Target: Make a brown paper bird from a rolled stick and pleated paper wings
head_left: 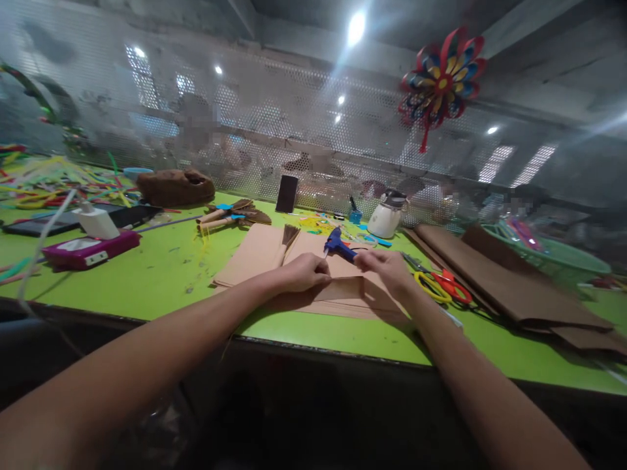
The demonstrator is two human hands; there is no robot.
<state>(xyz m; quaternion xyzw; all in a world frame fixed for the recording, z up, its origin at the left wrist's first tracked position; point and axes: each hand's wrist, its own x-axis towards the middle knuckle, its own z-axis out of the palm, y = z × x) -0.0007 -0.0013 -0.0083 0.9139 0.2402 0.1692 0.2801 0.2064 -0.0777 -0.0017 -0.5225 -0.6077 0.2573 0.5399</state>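
Note:
My left hand [307, 271] is closed at the thumb and fingers on the near part of a piece of brown paper [345, 288], whose edge stands slightly raised. In my right hand [385, 264] is the handle end of a blue glue gun [337, 244]. The gun's nozzle points down and left, close to my left fingertips. Beneath both hands lies a stack of tan paper sheets [245, 256]. A small paper-handled piece with a dark fanned end [290, 236] rests on the stack, just beyond my left hand.
Scissors with yellow and red handles [448, 286] and folded brown paper [509, 287] lie right. A white jug [386, 215], a phone [287, 194] and colourful scraps [318, 224] stand or lie behind. At left are a purple power strip [93, 249] and a white cable [36, 261].

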